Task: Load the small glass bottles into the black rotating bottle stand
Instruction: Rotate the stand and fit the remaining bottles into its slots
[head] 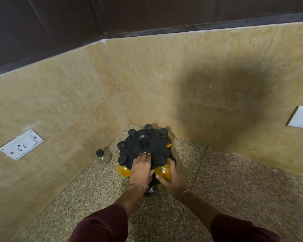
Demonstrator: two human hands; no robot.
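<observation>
The stand (145,151) sits on the speckled counter (217,180) in the corner where two tan walls meet, most of its top slots filled with black-capped bottles. The left hand (141,169) lies flat, palm down, on the near side of the stand's top disc, fingers (144,154) stretched toward the central hub; it is open and grips nothing, and seems only to steady or turn the stand. The right hand (171,177) is at the stand's near right edge, curled around an amber bottle (163,172) that hangs at that slot under its black cap, upright with its long axis vertical. Whether that bottle is fully seated or still being pushed in cannot be told, since the fingers cover much of it. A second amber bottle (123,170) hangs at the stand's near left edge, just beside the left hand. One clear bottle (103,156) is not yet loaded: it stands upright on the counter just left of the stand, near the left wall, cap up. It lies to the left of both hands and further back, so the left hand is the nearer one; my judgement is that the stand would need an empty slot turned toward that side. A wall socket (21,144) is further left of the stand.
</observation>
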